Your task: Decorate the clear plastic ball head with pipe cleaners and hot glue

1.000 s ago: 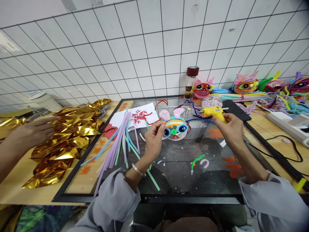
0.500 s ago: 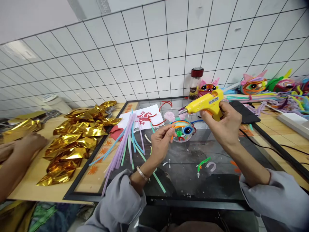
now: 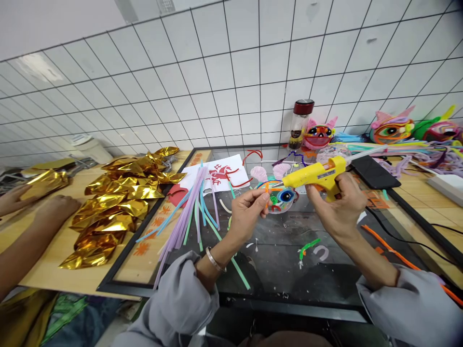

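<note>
My left hand [image 3: 248, 214] pinches a small orange pipe cleaner [image 3: 267, 189] between thumb and fingertips. In my right hand [image 3: 342, 207] is a yellow hot glue gun [image 3: 314, 174], a pale glue stick jutting from its back. Its metal nozzle points left and is close to the orange pipe cleaner; whether they touch I cannot tell. Just behind and below lies a round clear craft face [image 3: 287, 195] with coloured pipe cleaner bands and a blue eye. Two pale pink ear shapes [image 3: 259, 174] sit at its top. My left hand partly hides the face.
Purple, blue and green pipe cleaners [image 3: 177, 226] fan out on the left of the dark glass tabletop [image 3: 275, 274]. Gold foil pieces [image 3: 104, 226] and another person's hands [image 3: 58, 209] are farther left. A bottle [image 3: 300, 125], finished-looking craft faces [image 3: 390, 127] and a phone [image 3: 375, 171] stand or lie behind.
My right hand has lowered the glue gun, bringing its nozzle down to the orange pipe cleaner. My left hand keeps its pinch. The view has shifted slightly.
</note>
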Action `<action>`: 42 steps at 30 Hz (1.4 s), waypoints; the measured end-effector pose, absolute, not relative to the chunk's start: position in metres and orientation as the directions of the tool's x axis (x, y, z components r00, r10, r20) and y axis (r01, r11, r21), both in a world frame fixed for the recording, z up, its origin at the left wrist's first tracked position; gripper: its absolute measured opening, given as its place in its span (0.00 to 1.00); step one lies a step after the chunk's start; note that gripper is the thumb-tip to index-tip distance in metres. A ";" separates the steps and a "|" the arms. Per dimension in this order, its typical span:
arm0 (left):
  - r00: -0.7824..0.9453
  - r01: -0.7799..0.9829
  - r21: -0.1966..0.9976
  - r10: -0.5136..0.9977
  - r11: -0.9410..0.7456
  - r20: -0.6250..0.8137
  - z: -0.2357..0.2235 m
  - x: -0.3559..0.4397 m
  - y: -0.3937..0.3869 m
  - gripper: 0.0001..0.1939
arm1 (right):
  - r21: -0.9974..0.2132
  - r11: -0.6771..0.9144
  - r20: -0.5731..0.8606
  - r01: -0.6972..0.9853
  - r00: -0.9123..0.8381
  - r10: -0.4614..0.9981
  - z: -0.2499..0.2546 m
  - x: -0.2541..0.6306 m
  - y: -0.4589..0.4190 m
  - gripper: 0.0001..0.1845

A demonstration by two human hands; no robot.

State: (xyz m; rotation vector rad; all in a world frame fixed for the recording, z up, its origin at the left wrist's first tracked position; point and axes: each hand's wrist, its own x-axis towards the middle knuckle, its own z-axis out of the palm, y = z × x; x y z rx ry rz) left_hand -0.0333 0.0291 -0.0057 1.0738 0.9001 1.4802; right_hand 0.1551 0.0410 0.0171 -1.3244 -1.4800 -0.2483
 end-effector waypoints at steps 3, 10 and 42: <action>-0.024 -0.330 0.934 0.990 -0.137 0.137 -0.006 -0.033 0.028 0.15 | -0.464 0.366 0.791 0.806 0.191 0.581 0.016 0.155 0.041 0.16; 0.021 -0.372 0.925 0.996 -0.072 0.086 0.000 -0.030 0.024 0.17 | -0.411 0.388 0.811 0.825 0.137 0.569 0.014 0.161 0.042 0.17; 0.028 -0.376 0.927 1.000 0.001 0.011 0.007 -0.031 0.023 0.20 | -0.304 0.499 0.883 0.812 0.044 0.467 0.018 0.163 0.043 0.16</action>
